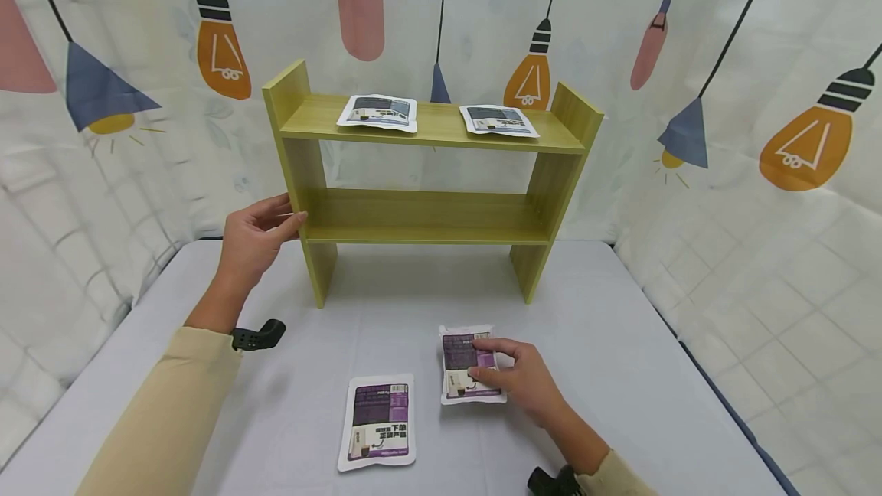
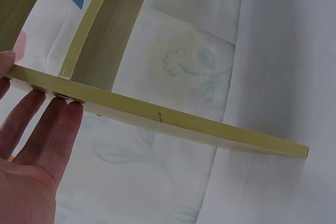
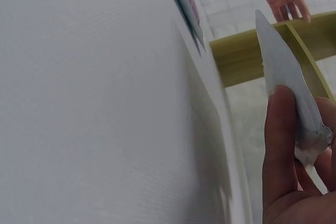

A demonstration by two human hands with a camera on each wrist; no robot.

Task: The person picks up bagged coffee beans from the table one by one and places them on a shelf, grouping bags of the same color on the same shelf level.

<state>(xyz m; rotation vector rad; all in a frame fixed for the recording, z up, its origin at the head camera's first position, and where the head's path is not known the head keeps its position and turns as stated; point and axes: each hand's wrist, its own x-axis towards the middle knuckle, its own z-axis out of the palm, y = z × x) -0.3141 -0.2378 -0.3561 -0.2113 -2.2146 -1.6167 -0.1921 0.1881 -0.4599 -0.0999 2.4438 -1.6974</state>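
Note:
A yellow-green wooden shelf (image 1: pixel 427 217) stands at the back of the table. My left hand (image 1: pixel 258 236) holds its left side panel, thumb on the front edge and fingers along the outer face; the left wrist view shows the fingertips (image 2: pixel 71 114) against that panel. In front of the shelf my right hand (image 1: pixel 520 377) pinches a white-edged pouch (image 1: pixel 458 362) with a purple and black label. Seen edge-on in the right wrist view, that pouch (image 3: pixel 283 72) is between thumb and fingers. A second purple-labelled pouch (image 1: pixel 377 423) lies flat on the table, left of it.
Two pouches with blue-grey labels, a left one (image 1: pixel 377 112) and a right one (image 1: pixel 499 121), lie on the shelf's top board. A white cloth covers the table (image 1: pixel 620 373). Patterned curtains (image 1: pixel 730 251) hang behind and at both sides.

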